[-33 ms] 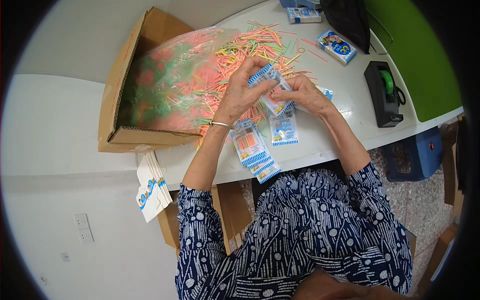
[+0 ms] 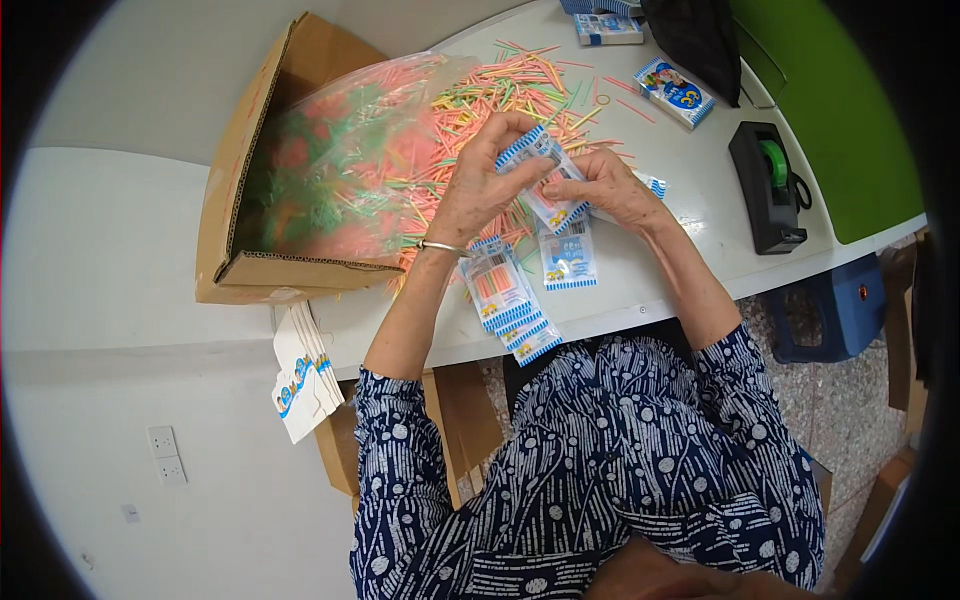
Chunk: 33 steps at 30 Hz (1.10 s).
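Both my hands hold one small clear packet (image 2: 553, 212) with blue-and-white striped ends and thin pink sticks inside. My left hand (image 2: 485, 185) pinches its upper end, a metal bangle on the wrist. My right hand (image 2: 612, 190) grips its right side between thumb and fingers. Below the left hand, several filled packets (image 2: 500, 290) lie overlapped near the table's front edge. Another packet (image 2: 570, 262) lies flat just under the held one. Behind my hands spreads a loose heap of pink, green and yellow sticks (image 2: 510, 90). Part of the right fingers is hidden by the packet.
A cardboard box (image 2: 225, 225) lies on its side at left, a clear bag of sticks (image 2: 340, 150) spilling out. Folded white cartons (image 2: 305, 375) hang off the front-left edge. At right are a black tape dispenser (image 2: 765, 190), a small blue-and-white box (image 2: 675, 92) and a black bag (image 2: 695, 45).
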Each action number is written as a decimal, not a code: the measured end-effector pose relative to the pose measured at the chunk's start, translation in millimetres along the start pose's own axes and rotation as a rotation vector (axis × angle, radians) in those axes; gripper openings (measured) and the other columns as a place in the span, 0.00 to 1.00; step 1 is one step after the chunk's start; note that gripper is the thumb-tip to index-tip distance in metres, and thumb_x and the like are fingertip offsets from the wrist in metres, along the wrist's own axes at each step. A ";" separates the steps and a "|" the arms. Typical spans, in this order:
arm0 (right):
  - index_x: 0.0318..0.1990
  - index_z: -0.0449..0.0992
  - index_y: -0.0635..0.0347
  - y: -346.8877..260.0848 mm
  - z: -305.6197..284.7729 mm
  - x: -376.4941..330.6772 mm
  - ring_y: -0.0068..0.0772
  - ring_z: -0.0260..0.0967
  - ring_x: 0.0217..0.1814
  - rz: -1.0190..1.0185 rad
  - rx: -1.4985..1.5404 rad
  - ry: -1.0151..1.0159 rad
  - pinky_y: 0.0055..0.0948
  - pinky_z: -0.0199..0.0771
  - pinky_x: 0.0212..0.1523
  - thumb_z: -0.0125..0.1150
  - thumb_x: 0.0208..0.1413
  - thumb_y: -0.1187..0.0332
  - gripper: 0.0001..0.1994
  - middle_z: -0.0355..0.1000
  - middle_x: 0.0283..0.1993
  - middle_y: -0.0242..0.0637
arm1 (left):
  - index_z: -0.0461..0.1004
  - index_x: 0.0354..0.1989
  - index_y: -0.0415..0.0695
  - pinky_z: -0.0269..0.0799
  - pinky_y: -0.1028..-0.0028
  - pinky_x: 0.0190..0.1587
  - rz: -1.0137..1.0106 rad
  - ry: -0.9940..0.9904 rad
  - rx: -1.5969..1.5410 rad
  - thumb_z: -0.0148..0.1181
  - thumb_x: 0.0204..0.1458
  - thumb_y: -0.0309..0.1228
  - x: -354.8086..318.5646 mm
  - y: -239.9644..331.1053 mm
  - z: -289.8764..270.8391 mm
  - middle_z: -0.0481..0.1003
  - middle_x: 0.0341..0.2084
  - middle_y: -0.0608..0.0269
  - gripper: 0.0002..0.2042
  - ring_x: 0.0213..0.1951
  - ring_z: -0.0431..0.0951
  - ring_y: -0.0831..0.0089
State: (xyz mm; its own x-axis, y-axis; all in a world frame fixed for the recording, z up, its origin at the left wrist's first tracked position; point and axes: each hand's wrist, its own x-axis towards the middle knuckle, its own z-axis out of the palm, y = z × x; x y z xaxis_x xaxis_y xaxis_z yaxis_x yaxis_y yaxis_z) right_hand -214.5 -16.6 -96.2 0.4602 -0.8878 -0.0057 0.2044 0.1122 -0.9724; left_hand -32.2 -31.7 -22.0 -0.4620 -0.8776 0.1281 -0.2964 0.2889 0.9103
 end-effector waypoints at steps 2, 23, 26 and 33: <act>0.38 0.80 0.64 1.6 -0.9 -0.6 0.18 0.73 0.36 -0.002 0.008 0.009 0.19 0.70 0.41 0.67 0.49 0.68 0.11 0.77 0.34 0.33 | 0.66 0.45 0.38 0.72 0.76 0.41 -0.022 0.010 0.001 0.64 0.47 0.27 0.3 1.1 0.2 0.76 0.33 0.62 0.18 0.37 0.75 0.78; 0.37 0.79 0.64 10.7 -7.4 1.8 0.18 0.72 0.34 0.018 -0.003 -0.065 0.20 0.70 0.38 0.69 0.46 0.68 0.12 0.77 0.32 0.31 | 0.63 0.50 0.37 0.73 0.77 0.45 0.154 0.078 0.089 0.65 0.48 0.23 -5.5 -6.7 13.9 0.73 0.39 0.60 0.21 0.41 0.75 0.75; 0.36 0.79 0.63 7.7 -4.5 1.2 0.19 0.72 0.34 0.033 -0.015 -0.017 0.21 0.70 0.38 0.70 0.46 0.69 0.11 0.77 0.32 0.31 | 0.62 0.50 0.37 0.75 0.75 0.40 0.028 0.063 -0.159 0.63 0.48 0.24 -8.7 -4.8 6.3 0.74 0.41 0.54 0.22 0.38 0.77 0.73; 0.38 0.78 0.64 -2.1 -3.2 -3.2 0.20 0.72 0.33 0.036 0.076 -0.019 0.22 0.73 0.35 0.70 0.46 0.68 0.13 0.76 0.33 0.32 | 0.59 0.52 0.39 0.74 0.76 0.41 0.003 0.054 -0.114 0.61 0.50 0.22 -11.9 -0.1 9.9 0.75 0.37 0.57 0.22 0.39 0.77 0.75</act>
State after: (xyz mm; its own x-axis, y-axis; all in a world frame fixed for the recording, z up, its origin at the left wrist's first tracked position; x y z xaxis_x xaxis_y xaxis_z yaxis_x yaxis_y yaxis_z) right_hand -219.2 -15.5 -94.9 0.4846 -0.8740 -0.0351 0.2520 0.1779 -0.9512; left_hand -35.0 -17.5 -27.5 -0.4158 -0.8971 0.1495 -0.1962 0.2489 0.9484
